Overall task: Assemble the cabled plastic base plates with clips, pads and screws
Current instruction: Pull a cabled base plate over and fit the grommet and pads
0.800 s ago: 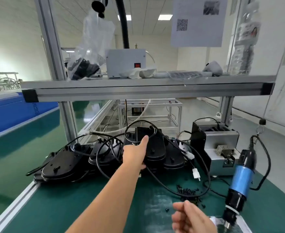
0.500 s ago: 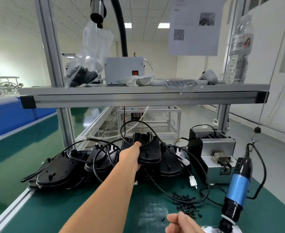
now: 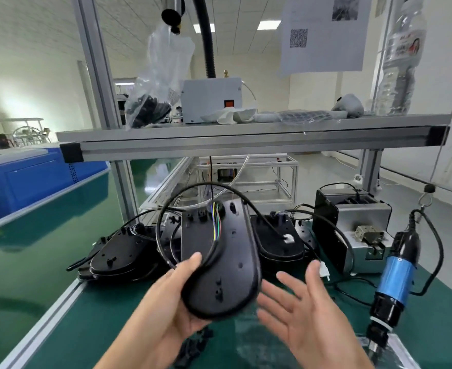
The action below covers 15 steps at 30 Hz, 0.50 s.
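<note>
One black base plate (image 3: 219, 262) with its cable (image 3: 163, 222) is gripped in the left hand (image 3: 171, 296), raised above the green table (image 3: 86, 315). The right hand (image 3: 296, 302) is spread open just beside the plate, holding nothing. More plates (image 3: 118, 251) lie stacked behind.

I see two bare hands and forearms. My left hand (image 3: 170, 302) wears no glove, ring or watch, and its forearm (image 3: 129, 344) is bare down to the picture's lower edge. My right hand (image 3: 296, 307) is equally bare, with short plain nails and an uncovered wrist. No sleeve shows on either arm.
</note>
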Tool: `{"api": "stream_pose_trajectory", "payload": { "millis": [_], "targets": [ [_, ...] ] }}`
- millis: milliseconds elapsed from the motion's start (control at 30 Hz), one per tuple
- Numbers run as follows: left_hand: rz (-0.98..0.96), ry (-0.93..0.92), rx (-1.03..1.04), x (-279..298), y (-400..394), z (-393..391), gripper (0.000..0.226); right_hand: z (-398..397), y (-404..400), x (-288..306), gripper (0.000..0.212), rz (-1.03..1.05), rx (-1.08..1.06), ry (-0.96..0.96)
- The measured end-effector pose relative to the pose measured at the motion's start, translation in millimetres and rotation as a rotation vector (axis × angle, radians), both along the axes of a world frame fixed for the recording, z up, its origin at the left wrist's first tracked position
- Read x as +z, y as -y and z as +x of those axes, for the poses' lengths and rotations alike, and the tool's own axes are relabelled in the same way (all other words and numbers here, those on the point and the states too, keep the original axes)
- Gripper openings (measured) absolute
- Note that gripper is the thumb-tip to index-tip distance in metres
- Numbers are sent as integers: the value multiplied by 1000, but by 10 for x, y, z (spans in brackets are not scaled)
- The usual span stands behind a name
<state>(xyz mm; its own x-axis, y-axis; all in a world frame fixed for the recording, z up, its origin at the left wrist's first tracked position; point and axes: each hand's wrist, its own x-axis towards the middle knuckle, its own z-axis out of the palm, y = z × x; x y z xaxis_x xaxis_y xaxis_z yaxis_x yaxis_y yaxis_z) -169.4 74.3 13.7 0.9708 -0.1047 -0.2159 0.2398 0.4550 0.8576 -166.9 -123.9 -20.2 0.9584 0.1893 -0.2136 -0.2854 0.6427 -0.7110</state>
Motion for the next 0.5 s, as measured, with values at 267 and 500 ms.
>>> {"api": "stream_pose_trajectory", "payload": {
  "millis": [267,500],
  "targets": [
    [8,-57,73,-412,-57,-560,28,590,-153,344,31,21,-199,-127],
    [137,-95,-16,-530,-143,-752,30,230,-186,337,15,-477,-139,393]
  ]
}}
